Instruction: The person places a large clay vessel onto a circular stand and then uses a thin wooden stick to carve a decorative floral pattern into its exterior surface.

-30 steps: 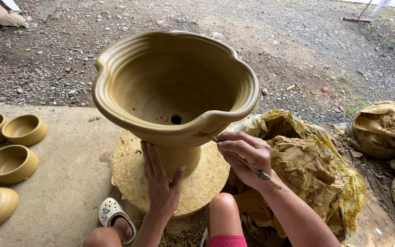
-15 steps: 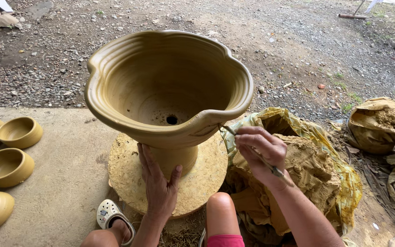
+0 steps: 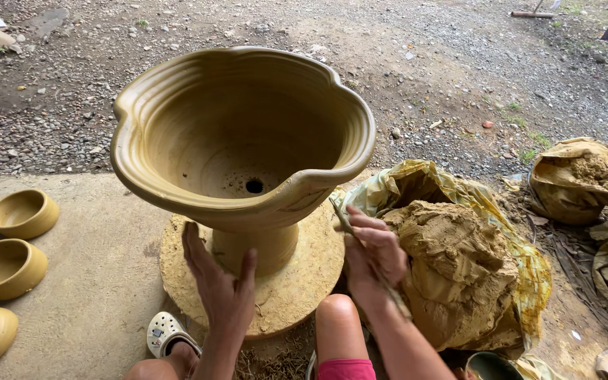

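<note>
A large wet clay pot with a wavy rim and a drain hole stands on a round clay-caked turning disc. My left hand lies open and flat on the disc, its fingers by the pot's stem. My right hand grips a thin stick tool whose tip touches the underside of the pot's bowl on the right. My knee sits between the two arms.
A heap of raw clay lies in a yellow plastic sheet to the right. A second bag of clay sits further right. Several small clay bowls stand on the concrete at left. Gravel ground lies beyond. A white shoe is below.
The pot has turned on its disc and the view has shifted slightly. My right hand has lowered a little with the stick still at the bowl's underside. My left hand stays on the disc.
</note>
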